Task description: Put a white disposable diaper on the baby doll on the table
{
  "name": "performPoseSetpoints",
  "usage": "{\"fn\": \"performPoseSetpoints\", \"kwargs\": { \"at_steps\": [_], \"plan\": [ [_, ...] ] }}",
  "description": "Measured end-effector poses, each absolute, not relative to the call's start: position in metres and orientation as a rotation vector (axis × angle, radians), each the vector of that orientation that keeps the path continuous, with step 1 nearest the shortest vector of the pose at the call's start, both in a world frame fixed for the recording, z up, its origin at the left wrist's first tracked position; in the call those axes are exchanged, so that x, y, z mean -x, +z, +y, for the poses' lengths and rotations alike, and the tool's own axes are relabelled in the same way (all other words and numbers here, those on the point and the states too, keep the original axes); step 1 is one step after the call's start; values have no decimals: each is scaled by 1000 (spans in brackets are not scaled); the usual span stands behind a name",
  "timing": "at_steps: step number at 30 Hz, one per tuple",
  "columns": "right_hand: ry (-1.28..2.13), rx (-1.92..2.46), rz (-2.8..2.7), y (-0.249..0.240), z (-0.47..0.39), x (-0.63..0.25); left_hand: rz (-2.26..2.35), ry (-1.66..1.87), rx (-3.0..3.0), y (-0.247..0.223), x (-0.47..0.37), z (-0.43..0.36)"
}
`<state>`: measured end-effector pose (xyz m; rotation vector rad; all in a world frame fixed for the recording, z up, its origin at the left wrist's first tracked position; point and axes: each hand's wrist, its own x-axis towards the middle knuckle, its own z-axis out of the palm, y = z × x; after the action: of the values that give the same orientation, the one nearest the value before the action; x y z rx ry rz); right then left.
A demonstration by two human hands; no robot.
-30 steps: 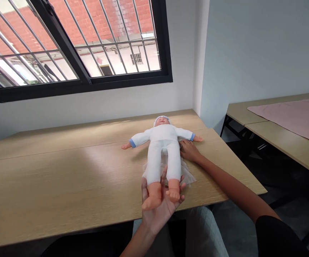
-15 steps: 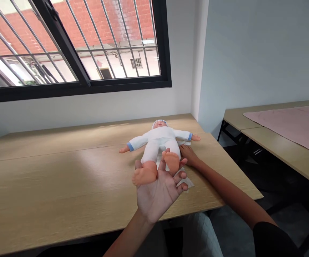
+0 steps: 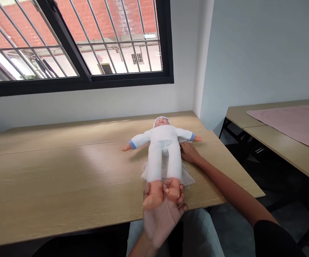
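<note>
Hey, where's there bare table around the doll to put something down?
The widest bare patch of the table lies left of the doll, between the window wall and the near edge. A smaller one lies between the right forearm and the table's right edge. Around the doll's legs it's crowded: white sheet, left hand, right hand.

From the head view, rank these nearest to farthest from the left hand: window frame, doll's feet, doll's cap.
From the left hand:
1. Doll's feet: touching the hand.
2. Doll's cap: ahead, toward the far side of the table.
3. Window frame: beyond, ahead and left.
</note>
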<state>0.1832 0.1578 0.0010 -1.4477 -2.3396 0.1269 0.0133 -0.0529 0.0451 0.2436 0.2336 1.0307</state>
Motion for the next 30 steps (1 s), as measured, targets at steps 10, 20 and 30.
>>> {"fn": "performPoseSetpoints", "kwargs": {
  "at_steps": [10, 20, 30],
  "plan": [
    [149, 1414, -2284, -4, 160, -185, 259, 873, -429, 22, 22, -67],
    [262, 999, -1886, 57, 100, -166, 1111, 1095, -837, 51, 66, -42],
    [22, 975, -2510, 49, 48, -141, 1202, 1235, -1405, 38, 49, -9]
  ]
}}
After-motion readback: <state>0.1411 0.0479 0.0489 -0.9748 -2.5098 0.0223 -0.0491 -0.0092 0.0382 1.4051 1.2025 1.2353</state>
